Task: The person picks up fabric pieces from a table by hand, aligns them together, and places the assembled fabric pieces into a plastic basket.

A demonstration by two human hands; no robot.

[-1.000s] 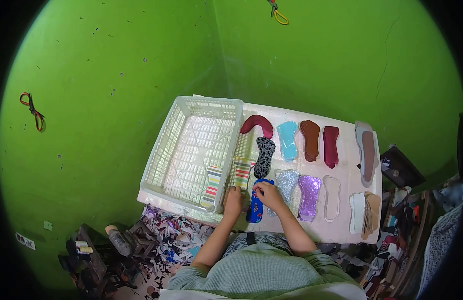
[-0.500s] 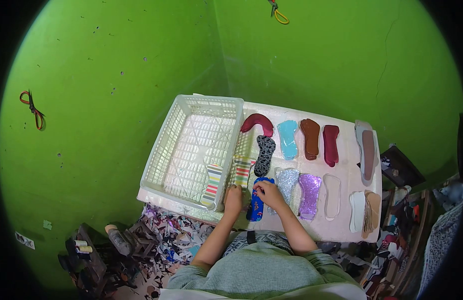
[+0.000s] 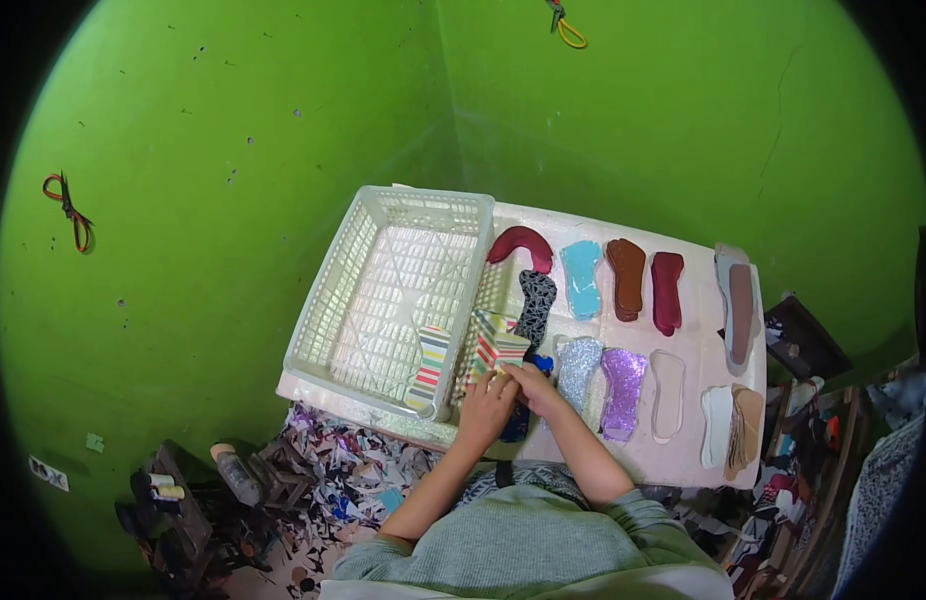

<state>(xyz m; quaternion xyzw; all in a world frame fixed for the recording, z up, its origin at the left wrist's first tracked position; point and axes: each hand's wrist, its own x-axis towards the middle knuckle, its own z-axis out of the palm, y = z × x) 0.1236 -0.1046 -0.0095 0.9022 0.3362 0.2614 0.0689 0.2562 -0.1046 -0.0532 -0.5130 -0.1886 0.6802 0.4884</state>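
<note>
In the head view, your work looks part-way along: one striped piece [image 3: 430, 368] lies inside the basket [image 3: 431, 193], near its right-hand near corner, while the striped material [image 3: 499, 346] at your hands is outside, just beside the basket's right wall. Sorted by colour on the desk [image 3: 695, 330], the other pieces lie untouched by your fingers, as far as you can see, so only the striped ones look to be in hand. Nearest to the right of the basket are a curved red piece [image 3: 523, 241], a black patterned piece [image 3: 536, 303] and, partly hidden by your right hand, a blue piece [image 3: 544, 365]; farther right of it come turquoise [image 3: 582, 280], brown [image 3: 626, 280], silver glitter [image 3: 578, 372] and purple glitter pieces [image 3: 623, 393]. Your right hand [image 3: 534, 387] has its thumb and fingers narrow, pinching the lower right edge of the striped material. Your left hand [image 3: 486, 405] meets it there, its fingers bent and close together at the lower edge, but you cannot tell whether they grip or only touch. The stripes run at differing angles, so the material seems layered or bent; you cannot tell how many pieces it has.
</note>
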